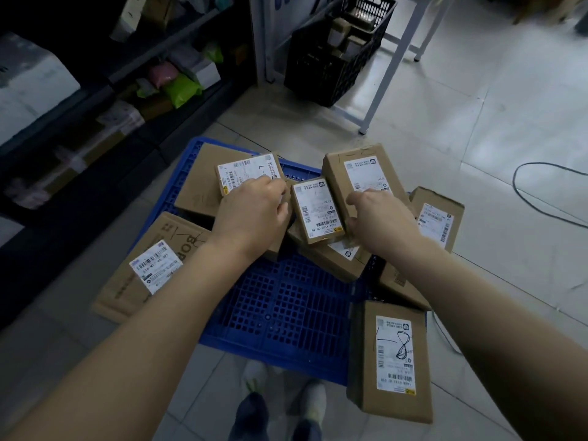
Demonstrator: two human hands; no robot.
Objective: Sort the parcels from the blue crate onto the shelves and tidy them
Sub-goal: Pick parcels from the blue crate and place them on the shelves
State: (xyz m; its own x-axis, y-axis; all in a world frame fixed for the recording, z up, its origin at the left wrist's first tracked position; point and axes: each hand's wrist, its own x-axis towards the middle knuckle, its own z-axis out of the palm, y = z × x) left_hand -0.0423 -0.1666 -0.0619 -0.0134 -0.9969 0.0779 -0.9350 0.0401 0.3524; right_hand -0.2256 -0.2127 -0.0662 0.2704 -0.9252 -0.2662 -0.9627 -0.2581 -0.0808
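1. While the parcels lie in a loose pile on the blue crate and not on the shelves to my left, the step in hand is the pick: one box per hand.
2. Left hand: fingers curled over the near right corner of the left box, at the label edge. Thumb is hidden, so I can't confirm a full pinch. It looks like a grip.
3. Right hand: thumb on top and fingers wrapped round the near end of the right box, clamped on it. That box sits tilted, propped on the ones below.
4. Small box lies between my hands, just beside the right box and resting on a lower box. My guess at the risk: lifting the right box drags it along or tips it off the pile.
5. To do it well, lift straight up, right hand first, and clear the small box before swinging. Get the left thumb under the edge before taking weight, because a corner grip alone lets the box rotate.
6. Keep labels facing up so I can read the code before placing.
7. Not yet touched: big flat box hanging off the crate's left side, marked box at the near right corner, far right box. By my read, most of the job is ahead.
8. Mind the cable on the floor when stepping.
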